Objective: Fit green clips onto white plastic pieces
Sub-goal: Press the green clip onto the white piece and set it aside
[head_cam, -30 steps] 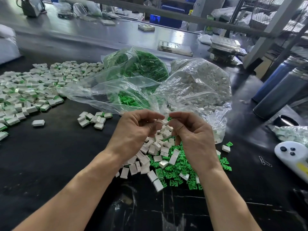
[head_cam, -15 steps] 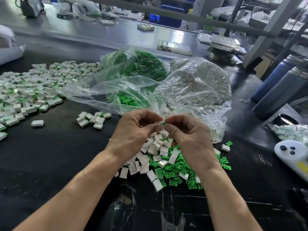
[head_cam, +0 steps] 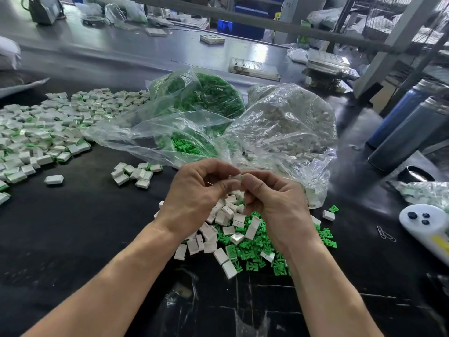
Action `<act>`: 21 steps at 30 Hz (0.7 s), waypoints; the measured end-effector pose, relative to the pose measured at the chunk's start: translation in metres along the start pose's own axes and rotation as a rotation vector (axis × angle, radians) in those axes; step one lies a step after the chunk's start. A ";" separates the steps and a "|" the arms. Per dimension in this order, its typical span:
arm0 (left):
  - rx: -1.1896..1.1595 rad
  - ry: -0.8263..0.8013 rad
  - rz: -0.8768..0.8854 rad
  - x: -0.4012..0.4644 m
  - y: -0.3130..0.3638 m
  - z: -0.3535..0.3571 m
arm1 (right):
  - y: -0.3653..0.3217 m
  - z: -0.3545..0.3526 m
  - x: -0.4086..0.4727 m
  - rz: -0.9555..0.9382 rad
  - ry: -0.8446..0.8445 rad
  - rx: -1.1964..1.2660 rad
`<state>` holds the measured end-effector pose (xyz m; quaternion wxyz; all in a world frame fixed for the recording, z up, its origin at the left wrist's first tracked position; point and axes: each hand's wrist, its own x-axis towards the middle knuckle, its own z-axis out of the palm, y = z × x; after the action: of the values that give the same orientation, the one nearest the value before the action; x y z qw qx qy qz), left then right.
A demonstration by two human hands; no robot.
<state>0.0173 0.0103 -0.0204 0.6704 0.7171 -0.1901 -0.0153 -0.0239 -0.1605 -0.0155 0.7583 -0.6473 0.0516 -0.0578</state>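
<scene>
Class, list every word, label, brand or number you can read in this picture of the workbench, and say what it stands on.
No text reads clearly.
Yellow sticker on the white controller: no words visible.
Yellow label on the post at the back: too blurred.
Grey tray on the far bench: markings too small.
White pieces and green clips: no print shows.

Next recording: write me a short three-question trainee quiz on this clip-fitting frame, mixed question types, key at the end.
1. True or false: both hands, the left hand and the right hand, meet on one small part above the loose pile.
2. Which bag lies nearer the left edge of the picture? A) bag of green clips B) bag of white pieces
3. Fill in: the big spread of assembled pieces lies to the person's ____.

Key: 1 true; 2 A; 3 left.
</scene>
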 end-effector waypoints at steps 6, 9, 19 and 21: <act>0.119 -0.017 0.028 -0.002 0.000 0.007 | 0.000 0.000 -0.001 0.073 0.038 0.050; 0.142 0.014 0.053 -0.002 0.000 0.006 | 0.001 0.001 -0.001 0.095 0.046 0.063; 0.280 0.062 0.175 -0.001 -0.006 0.002 | 0.002 -0.004 0.001 0.016 -0.028 -0.129; 0.304 0.066 0.195 -0.002 -0.005 0.003 | 0.002 -0.004 0.000 0.007 -0.033 -0.149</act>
<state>0.0161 0.0085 -0.0264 0.5584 0.7885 -0.2368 0.1023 -0.0247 -0.1644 -0.0180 0.7088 -0.7028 0.0454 -0.0403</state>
